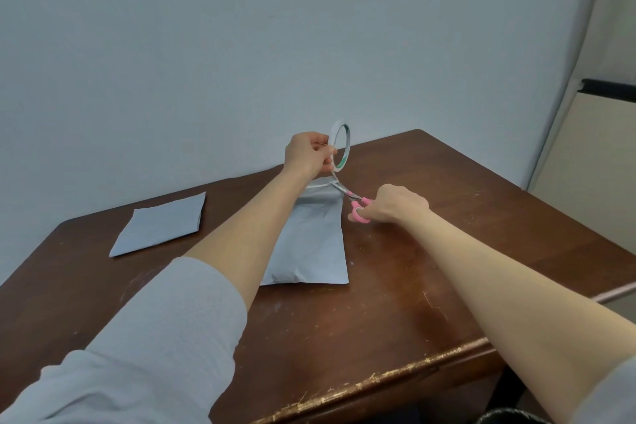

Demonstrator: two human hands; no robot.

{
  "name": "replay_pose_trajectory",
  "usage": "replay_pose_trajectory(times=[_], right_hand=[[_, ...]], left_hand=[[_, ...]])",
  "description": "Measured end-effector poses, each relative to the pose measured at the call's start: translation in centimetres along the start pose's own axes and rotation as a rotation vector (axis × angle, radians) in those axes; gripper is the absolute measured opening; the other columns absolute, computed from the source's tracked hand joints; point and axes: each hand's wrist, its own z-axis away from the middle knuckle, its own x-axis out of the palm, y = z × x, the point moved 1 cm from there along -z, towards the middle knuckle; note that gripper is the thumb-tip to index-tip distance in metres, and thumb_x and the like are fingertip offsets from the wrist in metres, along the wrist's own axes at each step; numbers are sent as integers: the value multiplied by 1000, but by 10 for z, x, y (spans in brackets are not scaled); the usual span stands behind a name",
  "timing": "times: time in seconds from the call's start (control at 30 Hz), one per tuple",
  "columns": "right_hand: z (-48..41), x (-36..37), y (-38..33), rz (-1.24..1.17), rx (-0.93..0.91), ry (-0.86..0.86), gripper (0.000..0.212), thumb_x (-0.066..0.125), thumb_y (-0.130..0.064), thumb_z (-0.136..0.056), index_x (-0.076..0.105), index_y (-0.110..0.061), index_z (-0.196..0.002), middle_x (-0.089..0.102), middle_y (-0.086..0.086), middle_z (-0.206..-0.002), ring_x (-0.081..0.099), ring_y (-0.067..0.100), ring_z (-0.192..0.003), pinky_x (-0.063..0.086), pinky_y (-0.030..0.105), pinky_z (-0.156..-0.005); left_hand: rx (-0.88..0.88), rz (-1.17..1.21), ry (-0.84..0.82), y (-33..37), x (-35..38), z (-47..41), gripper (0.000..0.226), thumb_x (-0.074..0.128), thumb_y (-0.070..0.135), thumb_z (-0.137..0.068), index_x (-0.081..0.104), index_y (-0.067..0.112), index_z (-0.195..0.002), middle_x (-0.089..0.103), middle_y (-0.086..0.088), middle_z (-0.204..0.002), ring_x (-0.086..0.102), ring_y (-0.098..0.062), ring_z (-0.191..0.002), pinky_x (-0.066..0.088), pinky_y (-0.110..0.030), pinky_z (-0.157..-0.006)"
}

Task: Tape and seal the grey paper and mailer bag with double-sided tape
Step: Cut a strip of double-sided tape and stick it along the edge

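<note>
**A:** How far along is it?

**B:** Partway, I'd judge. A thin white strip of tape point(318, 185) lies along the far edge of the smooth grey plastic mailer bag point(309, 244), mid-table. It runs up to the narrow white ring of double-sided tape point(340, 148) pinched in the left hand point(308, 153).

**A:** And the right hand point(395, 203)?

**B:** Curled through the pink-handled steel scissors point(358, 205), blades at the strip; the cut looks not yet made. The flat, creased grey paper point(161, 224) lies well apart on the scuffed brown wooden table point(413, 320), seemingly untaped.
</note>
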Motion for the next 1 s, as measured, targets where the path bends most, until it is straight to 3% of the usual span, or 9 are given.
replay_pose_trajectory(times=[0.07, 0.17, 0.27, 0.37, 0.47, 0.67, 0.83, 0.93, 1.0], right_hand=[[-1, 1, 0, 25, -13, 13, 31, 63, -52, -73, 59, -21, -77, 61, -4, -87, 59, 23, -83, 40, 27, -69], [-3, 0, -1, 25, -49, 41, 35, 66, -45, -74, 65, -23, -101, 65, -6, -107, 61, 23, -91, 42, 27, -73], [-4, -2, -1, 89, -50, 105, 56, 69, -44, -76, 53, -14, -120, 59, 2, -121, 59, 27, -105, 41, 30, -77], [-5, 0, 1, 174, -43, 147, 69, 70, -52, -78, 45, -11, -128, 49, 10, -127, 55, 30, -112, 38, 33, -76], [-9, -1, 5, 157, -62, 75, 59, 75, -50, -75, 57, -15, -119, 61, 5, -114, 58, 27, -95, 41, 31, -73], [-22, 6, 6, 71, -37, -60, 50, 81, -40, -72, 65, -10, -108, 64, 5, -95, 56, 23, -78, 46, 29, -67], [-28, -1, 1, 28, -9, -106, 26, 79, -34, -75, 63, -15, -70, 60, 1, -69, 45, 16, -52, 41, 23, -51], [-28, 2, 3, 12, -31, -75, 25, 76, -32, -79, 60, -16, -70, 61, 0, -69, 47, 14, -54, 40, 22, -51], [-30, 5, 3, -44, -26, -123, 17, 73, -26, -83, 64, -13, -78, 72, 1, -82, 53, 16, -61, 44, 23, -58]], left_hand=[[0, -50, -50, -2, 5, 4, 22, 63, 0, -88, 64, 2, -110, 66, -10, -89, 61, -14, -67, 59, -31, -74], [-3, -111, -98, -6, 16, 10, 22, 64, 1, -87, 67, 5, -109, 64, -5, -80, 61, -13, -62, 60, -27, -69], [7, -154, -136, -9, 26, 14, 22, 65, 2, -86, 70, 7, -106, 65, -6, -83, 63, -18, -62, 59, -32, -77], [16, -192, -160, -12, 31, 16, 22, 66, 3, -85, 72, 10, -105, 68, -6, -88, 65, -20, -65, 59, -27, -73], [25, -205, -164, -14, 35, 16, 25, 67, 3, -84, 71, 9, -108, 68, -4, -93, 66, -19, -72, 57, -20, -66], [1, -229, -183, -16, 39, 13, 26, 67, 4, -84, 71, 11, -109, 71, -8, -103, 70, -22, -79, 58, -29, -79], [5, -239, -182, -17, 38, 11, 27, 69, 5, -84, 71, 12, -111, 71, -7, -106, 70, -21, -77, 59, -27, -76], [-1, -237, -179, -17, 37, 11, 28, 69, 5, -84, 70, 11, -112, 70, -8, -108, 70, -21, -79, 58, -25, -73], [-6, -234, -175, -17, 36, 11, 28, 69, 5, -84, 70, 11, -112, 69, -8, -108, 69, -19, -78, 58, -24, -72]])
